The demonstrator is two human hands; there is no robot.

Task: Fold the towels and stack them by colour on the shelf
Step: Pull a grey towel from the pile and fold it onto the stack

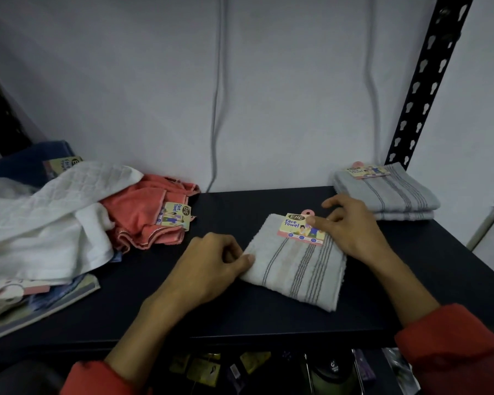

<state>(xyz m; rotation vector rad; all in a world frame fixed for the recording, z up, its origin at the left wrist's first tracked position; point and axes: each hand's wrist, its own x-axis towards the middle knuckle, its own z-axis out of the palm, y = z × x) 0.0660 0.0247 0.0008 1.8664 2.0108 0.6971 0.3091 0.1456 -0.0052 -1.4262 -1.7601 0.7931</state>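
Grey-striped, the folded towel (294,263) lay mid-shelf, left hand (211,269) pinching its nine-o'clock edge, right hand (351,226) with loose fingers resting on its label; squaring corners before lifting toward the two-o'clock grey stack (388,192) seemed wise.

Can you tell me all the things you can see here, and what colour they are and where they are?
folded striped towel: one, grey-white with grey stripes, middle of the shelf, under both hands
card label: one, pink and yellow, on that towel's far edge
striped towel stack: two folded, grey, back right corner
coral towel: one, crumpled, with a label, left of centre
white towels: loose heap, count unclear, far left
dark blue towel: one, back left, mostly hidden
shelf: one, black top
shelf post: one, black with holes, right
cables: two, grey, on the wall
left hand: pinches the towel's left edge
right hand: rests on the towel by the label
sleeves: two, red, bottom
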